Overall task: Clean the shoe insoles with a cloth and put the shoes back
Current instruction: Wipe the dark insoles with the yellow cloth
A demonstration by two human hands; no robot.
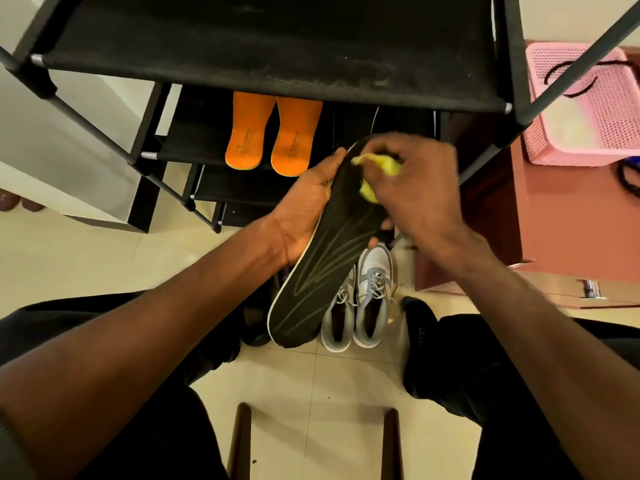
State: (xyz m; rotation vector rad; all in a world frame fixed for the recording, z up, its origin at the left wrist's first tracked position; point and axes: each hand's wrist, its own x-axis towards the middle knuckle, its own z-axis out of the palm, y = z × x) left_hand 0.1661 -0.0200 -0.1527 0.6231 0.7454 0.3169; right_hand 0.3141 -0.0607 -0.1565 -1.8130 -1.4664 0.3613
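Three insoles show: one black insole (pixel 313 258) held up in front of the person, and two orange insoles (pixel 273 133) lying side by side on a lower shelf of the black rack (pixel 277 57). The left hand (pixel 308 206) cups the black one from below along its left edge, palm up, with fingertips curling round the far side near the middle. The right hand (pixel 412 181) is bunched over the toe end, fingers curled round one yellow cloth (pixel 375 168) and pressing it onto the insole's surface. Pale streaks run along the length of the black insole, and its heel end points down toward the person.

Two grey and white shoes (pixel 360 303) stand as a pair on the tiled floor (pixel 311 393) just beneath the insole, toes toward the rack, laces loose; the insole's heel covers part of the left one. One dark shoe (pixel 254 323) lies on the floor to the left of the pair, mostly hidden behind the insole and left forearm. One foot in a black sock (pixel 420 327) rests on the floor just right of the pair.

One pink perforated basket (pixel 588 109) sits on a reddish-brown cabinet (pixel 540 237) to the right of the rack. Two dark wooden legs (pixel 240 441) of a seat show at the bottom edge between the person's knees.
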